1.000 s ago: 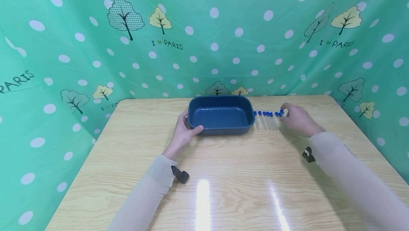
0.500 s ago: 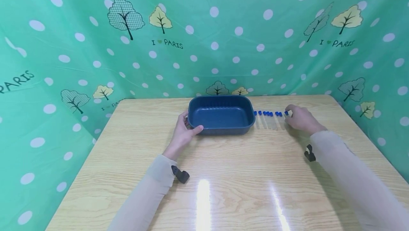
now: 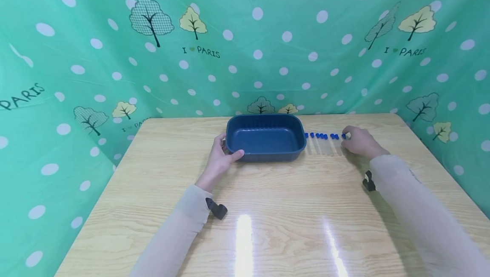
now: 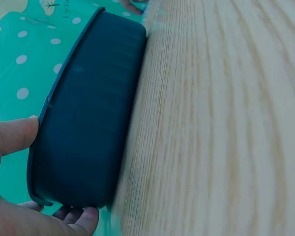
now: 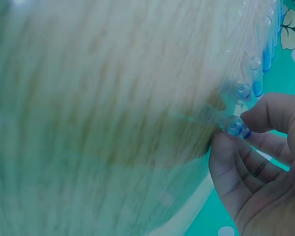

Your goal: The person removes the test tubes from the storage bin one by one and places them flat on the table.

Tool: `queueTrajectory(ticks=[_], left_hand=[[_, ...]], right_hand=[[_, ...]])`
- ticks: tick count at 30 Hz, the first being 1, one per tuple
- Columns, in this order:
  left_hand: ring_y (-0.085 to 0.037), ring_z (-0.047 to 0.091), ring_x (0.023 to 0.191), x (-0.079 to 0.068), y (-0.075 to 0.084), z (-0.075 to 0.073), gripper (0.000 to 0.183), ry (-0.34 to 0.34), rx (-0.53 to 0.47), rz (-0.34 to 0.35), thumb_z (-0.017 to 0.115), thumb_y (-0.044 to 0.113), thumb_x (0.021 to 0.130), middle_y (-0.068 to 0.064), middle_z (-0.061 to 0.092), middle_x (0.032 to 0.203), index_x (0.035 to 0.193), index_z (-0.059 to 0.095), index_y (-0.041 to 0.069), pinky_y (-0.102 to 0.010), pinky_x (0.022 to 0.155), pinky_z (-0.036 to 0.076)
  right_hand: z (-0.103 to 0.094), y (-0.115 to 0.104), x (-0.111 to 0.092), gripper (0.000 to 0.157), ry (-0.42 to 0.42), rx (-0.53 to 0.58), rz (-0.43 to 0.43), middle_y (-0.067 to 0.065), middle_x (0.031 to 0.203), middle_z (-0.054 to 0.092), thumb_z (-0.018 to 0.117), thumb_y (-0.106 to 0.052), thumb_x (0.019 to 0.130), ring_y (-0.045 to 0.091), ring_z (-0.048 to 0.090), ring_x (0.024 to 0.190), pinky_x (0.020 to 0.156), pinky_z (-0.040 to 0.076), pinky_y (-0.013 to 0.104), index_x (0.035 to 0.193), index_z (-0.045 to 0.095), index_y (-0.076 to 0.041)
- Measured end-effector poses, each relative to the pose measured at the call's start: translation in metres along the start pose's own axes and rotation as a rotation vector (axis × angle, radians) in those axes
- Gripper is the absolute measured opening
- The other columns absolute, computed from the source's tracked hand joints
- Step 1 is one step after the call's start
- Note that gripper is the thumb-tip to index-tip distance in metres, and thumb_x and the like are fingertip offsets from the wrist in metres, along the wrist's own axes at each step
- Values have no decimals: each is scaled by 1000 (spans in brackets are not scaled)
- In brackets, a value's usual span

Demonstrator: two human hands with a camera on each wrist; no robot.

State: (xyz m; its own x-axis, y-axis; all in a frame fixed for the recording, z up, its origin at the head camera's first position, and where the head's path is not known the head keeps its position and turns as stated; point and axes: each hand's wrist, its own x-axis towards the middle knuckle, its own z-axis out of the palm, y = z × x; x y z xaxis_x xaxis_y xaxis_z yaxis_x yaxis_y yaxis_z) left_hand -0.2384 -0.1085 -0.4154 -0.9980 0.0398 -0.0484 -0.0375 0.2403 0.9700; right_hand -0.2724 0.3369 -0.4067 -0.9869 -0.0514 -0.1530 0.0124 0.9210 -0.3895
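Note:
A dark blue plastic basin (image 3: 264, 157) sits toward the back of the table, its inside bare. My left hand (image 3: 219, 161) grips its left end; in the left wrist view the thumb lies at the rim and the fingers curl against the end wall (image 4: 83, 123). To the basin's right, several clear test tubes (image 3: 325, 146) with blue caps lie side by side, caps away from me. At the right end of that row my right hand (image 3: 361, 141) pinches one more test tube (image 5: 234, 126) between thumb and fingers. Its rounded end faces the right wrist camera.
The wooden table (image 3: 279, 200) ends at a green dotted curtain (image 3: 252, 55) behind and on both sides. Black wrist mounts (image 3: 216, 208) sit under both sleeves. Bright light reflections streak the tabletop in front.
My right hand has shifted slightly to the right with the pinched test tube, opening a small gap from the row. My left hand and the basin have stayed in place.

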Motion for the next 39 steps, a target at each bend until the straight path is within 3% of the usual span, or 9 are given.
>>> queueTrajectory(ticks=[4,11,18,25,39], left_hand=[[-31,34,136,1,0,0,85,1,-2,0,76,19,82,-16,32,148,149,22,13,-40,109,36],[-30,33,137,2,-1,-1,86,-5,-8,-4,76,18,82,-16,32,148,149,22,12,-39,110,34],[-31,34,136,2,0,0,86,-4,-6,1,76,18,82,-17,33,147,148,22,11,-40,110,34],[-31,34,136,2,0,0,85,1,-3,-4,76,17,81,-17,33,147,148,23,11,-39,110,34],[-31,35,135,1,1,0,87,5,7,-12,76,18,81,-17,34,147,149,22,13,-40,110,35]], right_hand=[[0,0,1,51,-10,7,-1,22,96,60,52,-15,89,24,55,66,63,47,39,133,40,9],[-1,0,-1,51,-5,-11,-10,33,117,54,54,-16,89,35,55,88,77,47,52,132,42,10],[-2,-1,-3,55,-8,5,-4,29,112,57,51,-18,90,28,57,75,78,46,53,135,39,10],[-3,1,-3,55,-7,-4,-8,37,125,48,51,-21,91,43,51,101,88,42,63,135,38,11],[-4,-1,-5,56,-12,-8,-3,38,127,47,47,-24,94,49,49,110,91,40,65,136,38,11]])
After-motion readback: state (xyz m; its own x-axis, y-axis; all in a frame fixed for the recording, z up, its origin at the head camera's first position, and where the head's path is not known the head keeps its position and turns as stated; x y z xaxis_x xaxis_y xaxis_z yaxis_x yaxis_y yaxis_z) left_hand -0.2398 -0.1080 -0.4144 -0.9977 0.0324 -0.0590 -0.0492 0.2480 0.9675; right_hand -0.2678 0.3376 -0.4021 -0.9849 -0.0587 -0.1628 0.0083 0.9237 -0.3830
